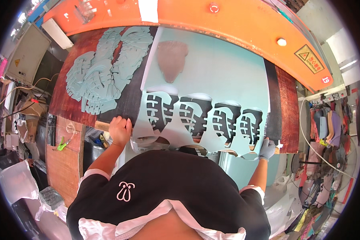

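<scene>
A pale teal sheet (212, 52) lies over a dark board. Along its near part is a row of several cut-outs, with black showing through them. My left hand (120, 130), bare, has its fingers curled at the board's front edge (104, 126), left of the sheet. At the sheet's near right corner is my right hand (267, 149), in a grey glove, fingers closed on the edge; its fingertips are partly hidden. A brown, shield-shaped cutting die (172, 60) rests on the sheet's far left part. Piled on the board's left are cut teal pieces (104, 72) with slots.
An orange machine beam (180, 14) spans the far side above the board. A grey control box (28, 52) stands at the left. Hanging coloured pieces (328, 124) fill the right side. A wooden panel (64, 160) is below the board's left end.
</scene>
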A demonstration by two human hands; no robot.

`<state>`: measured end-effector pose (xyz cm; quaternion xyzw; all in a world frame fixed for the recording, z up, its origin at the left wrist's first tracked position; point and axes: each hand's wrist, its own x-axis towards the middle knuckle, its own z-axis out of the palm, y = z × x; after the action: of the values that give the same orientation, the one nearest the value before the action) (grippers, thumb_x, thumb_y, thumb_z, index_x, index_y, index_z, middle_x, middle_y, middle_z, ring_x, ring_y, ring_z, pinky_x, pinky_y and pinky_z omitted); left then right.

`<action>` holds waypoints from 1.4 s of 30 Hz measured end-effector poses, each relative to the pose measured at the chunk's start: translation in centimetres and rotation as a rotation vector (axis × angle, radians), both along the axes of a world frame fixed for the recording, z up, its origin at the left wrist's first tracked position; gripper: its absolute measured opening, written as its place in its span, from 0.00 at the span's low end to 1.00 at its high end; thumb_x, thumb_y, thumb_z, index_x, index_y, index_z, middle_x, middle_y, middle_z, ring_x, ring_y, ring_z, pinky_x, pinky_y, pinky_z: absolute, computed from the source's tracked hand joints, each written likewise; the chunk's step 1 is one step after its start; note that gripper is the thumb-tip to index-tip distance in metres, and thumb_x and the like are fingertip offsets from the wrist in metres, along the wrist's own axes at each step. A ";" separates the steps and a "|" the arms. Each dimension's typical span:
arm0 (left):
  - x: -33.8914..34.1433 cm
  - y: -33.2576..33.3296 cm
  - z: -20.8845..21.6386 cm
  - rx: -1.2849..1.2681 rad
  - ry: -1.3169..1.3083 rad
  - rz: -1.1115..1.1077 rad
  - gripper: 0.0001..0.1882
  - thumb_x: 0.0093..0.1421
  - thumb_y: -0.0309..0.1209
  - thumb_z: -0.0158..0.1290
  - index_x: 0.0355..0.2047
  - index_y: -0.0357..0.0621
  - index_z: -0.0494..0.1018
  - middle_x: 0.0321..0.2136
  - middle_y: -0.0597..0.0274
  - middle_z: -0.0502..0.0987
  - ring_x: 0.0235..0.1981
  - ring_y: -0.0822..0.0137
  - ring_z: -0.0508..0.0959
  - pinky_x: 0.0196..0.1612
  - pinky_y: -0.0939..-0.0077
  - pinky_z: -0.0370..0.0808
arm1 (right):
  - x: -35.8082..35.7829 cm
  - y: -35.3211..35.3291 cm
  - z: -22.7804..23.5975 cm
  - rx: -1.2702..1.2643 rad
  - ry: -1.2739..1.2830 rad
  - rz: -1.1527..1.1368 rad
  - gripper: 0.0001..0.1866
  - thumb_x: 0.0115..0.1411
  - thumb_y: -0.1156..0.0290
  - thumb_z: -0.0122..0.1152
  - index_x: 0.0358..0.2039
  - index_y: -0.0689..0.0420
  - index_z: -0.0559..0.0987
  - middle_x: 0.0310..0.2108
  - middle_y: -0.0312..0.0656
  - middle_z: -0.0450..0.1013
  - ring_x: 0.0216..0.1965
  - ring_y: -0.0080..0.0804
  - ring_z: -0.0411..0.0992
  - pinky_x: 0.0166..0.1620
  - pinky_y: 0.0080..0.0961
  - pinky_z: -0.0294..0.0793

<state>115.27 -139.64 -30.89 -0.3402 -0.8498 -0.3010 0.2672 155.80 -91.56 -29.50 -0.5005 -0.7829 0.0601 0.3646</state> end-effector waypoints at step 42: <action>-5.0 9.3 0.1 0.064 -0.285 -0.085 0.31 0.56 0.23 0.46 0.60 0.39 0.50 0.52 0.50 0.64 0.54 0.53 0.63 0.55 0.60 0.58 | -33.4 -19.9 10.1 -0.363 0.191 0.734 0.42 0.36 0.57 0.69 0.52 0.62 0.68 0.53 0.52 0.59 0.47 0.46 0.66 0.49 0.32 0.69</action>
<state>110.23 -130.37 -30.82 -0.3210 -0.8539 -0.3843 0.1419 122.42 -111.45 -19.36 -0.2369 -0.8486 0.3690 0.2958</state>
